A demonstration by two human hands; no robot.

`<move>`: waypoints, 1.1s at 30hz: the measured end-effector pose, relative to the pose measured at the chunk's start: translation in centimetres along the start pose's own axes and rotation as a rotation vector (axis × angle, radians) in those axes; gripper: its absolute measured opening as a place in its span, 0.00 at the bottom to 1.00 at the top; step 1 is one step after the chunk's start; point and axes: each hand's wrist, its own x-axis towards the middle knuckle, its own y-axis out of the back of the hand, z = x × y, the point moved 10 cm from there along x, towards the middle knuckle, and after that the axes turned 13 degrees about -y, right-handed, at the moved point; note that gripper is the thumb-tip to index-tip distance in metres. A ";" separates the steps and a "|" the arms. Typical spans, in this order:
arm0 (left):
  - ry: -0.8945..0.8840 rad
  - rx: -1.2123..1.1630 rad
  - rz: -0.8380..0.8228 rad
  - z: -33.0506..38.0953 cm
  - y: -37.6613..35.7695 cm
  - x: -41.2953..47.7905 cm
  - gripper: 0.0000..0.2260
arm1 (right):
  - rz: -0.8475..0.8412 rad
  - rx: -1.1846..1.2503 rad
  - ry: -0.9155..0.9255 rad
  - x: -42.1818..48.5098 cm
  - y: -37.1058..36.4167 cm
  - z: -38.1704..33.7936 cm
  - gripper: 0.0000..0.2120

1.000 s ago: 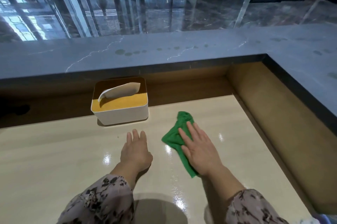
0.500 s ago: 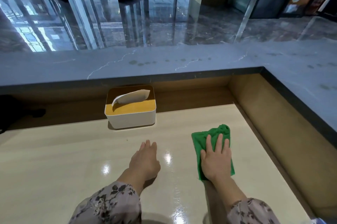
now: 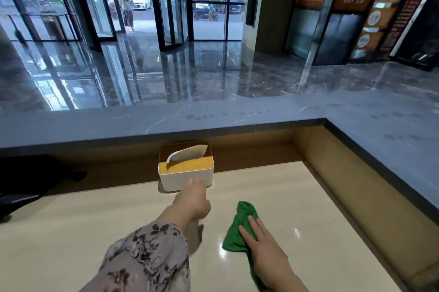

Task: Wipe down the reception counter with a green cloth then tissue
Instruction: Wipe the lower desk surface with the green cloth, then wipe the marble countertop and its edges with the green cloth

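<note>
A crumpled green cloth [image 3: 238, 228] lies on the glossy cream counter [image 3: 297, 201]. My right hand [image 3: 266, 247] presses flat on the cloth's near part, fingers spread. My left hand [image 3: 193, 199] is stretched forward above the counter, its fingertips at the front wall of a white tissue box [image 3: 174, 181]. The box has a wooden lid, and a white tissue [image 3: 187, 152] sticks out of its slot. The left hand holds nothing.
A raised dark grey stone ledge [image 3: 95, 125] runs along the back and down the right side [image 3: 392, 139], with a tan panel below it. Dark objects [image 3: 28, 180] sit at the far left under the ledge. Beyond lie a shiny lobby floor and glass doors.
My left hand has lifted off the counter and reached forward to the tissue box. My right hand slid the cloth back to the left. The view has tilted up towards the lobby.
</note>
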 end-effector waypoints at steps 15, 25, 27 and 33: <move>-0.124 0.067 0.209 -0.5 10.8 -2.6 0.31 | -0.169 1.124 -0.748 2.5 5.9 9.6 0.15; -0.130 0.133 0.280 -0.8 15.5 0.1 0.31 | -0.378 1.894 -0.459 4.6 12.5 1.3 0.13; -0.121 0.107 0.288 -0.9 16.0 1.0 0.32 | -0.329 1.886 -0.377 5.0 15.9 -0.4 0.15; -0.079 0.025 0.275 -2.0 17.0 4.2 0.35 | -0.099 1.392 -0.171 7.3 24.6 -6.4 0.20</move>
